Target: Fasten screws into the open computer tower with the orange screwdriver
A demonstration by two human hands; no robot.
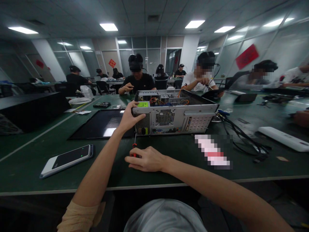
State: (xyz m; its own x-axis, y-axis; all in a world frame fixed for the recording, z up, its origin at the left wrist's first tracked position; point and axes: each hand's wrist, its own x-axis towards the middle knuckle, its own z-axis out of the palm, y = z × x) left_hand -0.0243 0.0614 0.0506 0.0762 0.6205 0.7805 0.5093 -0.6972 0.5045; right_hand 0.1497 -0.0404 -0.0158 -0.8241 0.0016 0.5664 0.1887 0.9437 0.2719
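Open computer case (173,116) lying on its side on green table (169,151), rear panel toward the viewer, lid off, wiring and a green label visible inside. Taken as the landmark for all positions below.

Left hand (129,117) at the near left corner of the case: thumb pressed against the rear panel, fingers curled over the top edge, clasping the corner. Forearm running down and left from there to the bottom of the view.

Right hand (147,159) on the table just in front of the case, below its left rear corner, not touching it. Fingers clenched around the red handle of a screwdriver (134,149). Thin shaft running up from the fist toward the lower left of the rear panel; tip very close to the panel, contact not discernible.

Black side panel (103,124) flat on the table, directly left of the case, partly under the left wrist. Smartphone (69,159), white-edged, screen up, well left of the case and nearer the table edge. Black cables (241,137) trailing from the right side of the case across the table. White elongated device (283,139) far right of the case, beyond the cables. Small white fan (80,98) and a dark drive-like item (101,104) behind and left of the case.

Several other persons seated behind the case at this and further tables, hands occupied with their own work; one directly behind in a dark shirt (140,84), one behind and right in a white shirt (193,82).
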